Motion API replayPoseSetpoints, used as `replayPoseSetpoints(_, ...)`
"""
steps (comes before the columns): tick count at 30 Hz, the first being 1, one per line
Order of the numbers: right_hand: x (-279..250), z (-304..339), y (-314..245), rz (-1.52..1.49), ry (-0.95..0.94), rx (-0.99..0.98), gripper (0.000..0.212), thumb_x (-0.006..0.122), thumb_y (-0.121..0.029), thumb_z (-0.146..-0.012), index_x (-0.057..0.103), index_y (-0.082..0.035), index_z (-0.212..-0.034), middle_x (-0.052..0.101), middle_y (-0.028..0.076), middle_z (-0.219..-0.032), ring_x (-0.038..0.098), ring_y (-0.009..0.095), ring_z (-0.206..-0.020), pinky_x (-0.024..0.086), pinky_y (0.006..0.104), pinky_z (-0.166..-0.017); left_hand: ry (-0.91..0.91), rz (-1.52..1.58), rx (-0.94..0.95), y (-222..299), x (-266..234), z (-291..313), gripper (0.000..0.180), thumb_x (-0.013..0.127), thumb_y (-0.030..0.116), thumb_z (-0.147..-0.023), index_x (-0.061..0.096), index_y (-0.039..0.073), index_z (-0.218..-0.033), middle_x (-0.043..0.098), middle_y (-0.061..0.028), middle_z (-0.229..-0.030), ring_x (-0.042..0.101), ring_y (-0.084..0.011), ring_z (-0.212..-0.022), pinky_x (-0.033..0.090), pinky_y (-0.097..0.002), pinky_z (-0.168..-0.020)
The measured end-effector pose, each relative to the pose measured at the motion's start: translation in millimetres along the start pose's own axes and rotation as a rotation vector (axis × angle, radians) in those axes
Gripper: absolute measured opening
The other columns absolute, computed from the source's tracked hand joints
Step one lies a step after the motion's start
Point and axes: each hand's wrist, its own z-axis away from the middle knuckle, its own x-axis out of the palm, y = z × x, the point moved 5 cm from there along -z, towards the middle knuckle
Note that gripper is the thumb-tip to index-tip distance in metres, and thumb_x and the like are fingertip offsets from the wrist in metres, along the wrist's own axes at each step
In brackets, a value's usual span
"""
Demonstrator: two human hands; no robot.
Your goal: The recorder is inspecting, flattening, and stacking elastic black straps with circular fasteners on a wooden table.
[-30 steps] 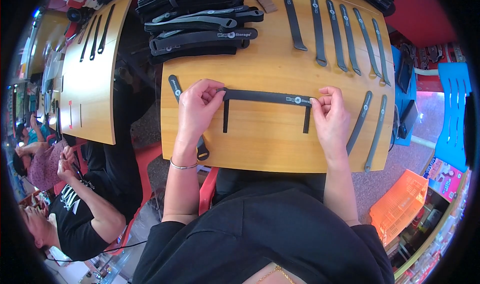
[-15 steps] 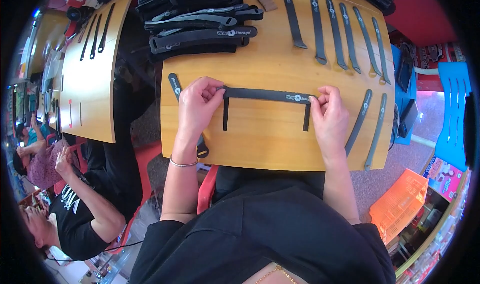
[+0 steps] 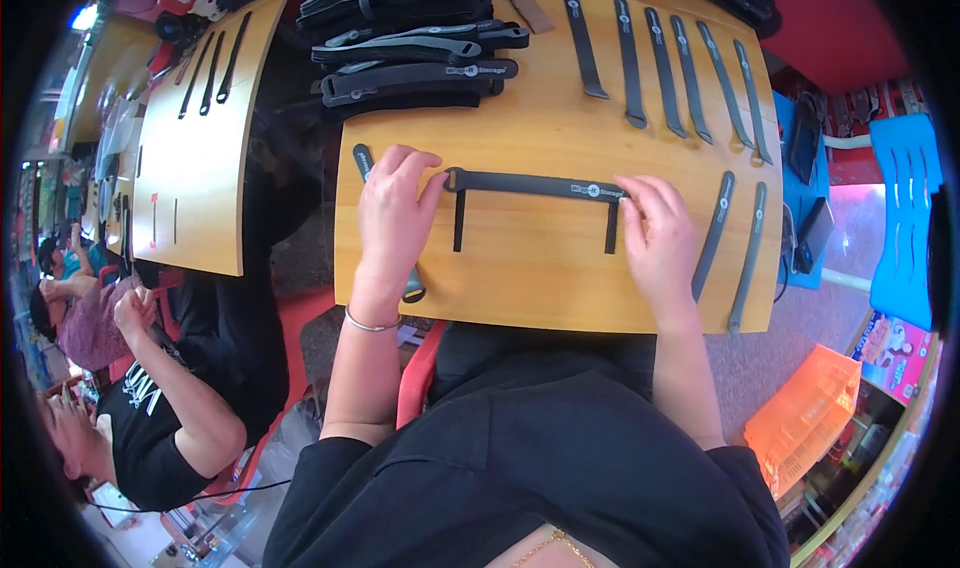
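A dark grey strap [image 3: 535, 183] with pale printing lies crosswise in front of me. Its rounded left end shows a small hole. My left hand [image 3: 395, 208] is at that end, thumb tip against the edge and index finger raised apart from it. At the other end, my right hand [image 3: 660, 233] has thumb and index finger on the strap tip. Two thin black strips, a left one [image 3: 459, 223] and a right one [image 3: 611, 230], run toward me from below the strap. Another strap [image 3: 413, 286] is partly hidden under my left hand and wrist.
Stacked straps [image 3: 420, 78] stand at the wooden table's back left. Several single straps [image 3: 630, 68] lie in a row at back right, and two more [image 3: 714, 236] near the right edge. A co-worker [image 3: 190, 398] sits left at another table [image 3: 190, 198]. An orange crate [image 3: 805, 418] stands right.
My left index finger has lifted away from the strap's left end, which now shows more. My right index finger has stretched out over the other end. The view has shifted slightly.
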Motion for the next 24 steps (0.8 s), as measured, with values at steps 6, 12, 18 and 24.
replayPoseSetpoints(6, 14, 18, -30, 0.120, -0.145, -0.190, 0.037, 0.063, -0.007, -0.083, 0.059, 0.001, -0.119, 0.059, 0.011, -0.122, 0.053, 0.028, -0.113, 0.044, 0.0384, -0.094, -0.173, -0.112, 0.303, 37, 6, 20, 0.036, 0.065, 0.014, -0.084, 0.059, -0.001, -0.116, 0.055, -0.0166, -0.127, 0.050, -0.0326, -0.122, 0.039, -0.0417, -0.103)
replayPoseSetpoints(12, 17, 29, -15, 0.201, -0.223, -0.169, 0.041, 0.064, -0.016, -0.084, 0.058, -0.001, -0.122, 0.056, 0.012, -0.130, 0.053, 0.028, -0.117, 0.042, 0.0397, -0.097, -0.425, -0.164, 0.277, 31, 19, 35, 0.048, 0.060, 0.025, -0.089, 0.053, -0.002, -0.127, 0.046, -0.0177, -0.140, 0.041, -0.0327, -0.132, 0.031, -0.0443, -0.111)
replayPoseSetpoints(18, -27, 29, -20, -0.258, -0.346, -0.129, 0.039, 0.064, -0.019, -0.084, 0.060, -0.006, -0.121, 0.060, 0.013, -0.125, 0.055, 0.029, -0.118, 0.043, 0.0393, -0.098, -0.334, -0.147, 0.445, 60, -5, 41, 0.047, 0.068, 0.021, -0.084, 0.057, 0.002, -0.125, 0.052, -0.0169, -0.135, 0.048, -0.0346, -0.125, 0.037, -0.0449, -0.106)
replayPoseSetpoints(24, -123, 50, -64, -0.625, -0.932, -0.538, 0.034, 0.073, -0.026, -0.080, 0.068, -0.005, -0.106, 0.066, 0.014, -0.108, 0.063, 0.030, -0.100, 0.051, 0.0387, -0.084, -0.772, 0.904, 0.735, 126, -75, 60, 0.030, 0.067, 0.024, -0.086, 0.069, 0.001, -0.104, 0.065, -0.0149, -0.113, 0.064, -0.0329, -0.102, 0.050, -0.0445, -0.089)
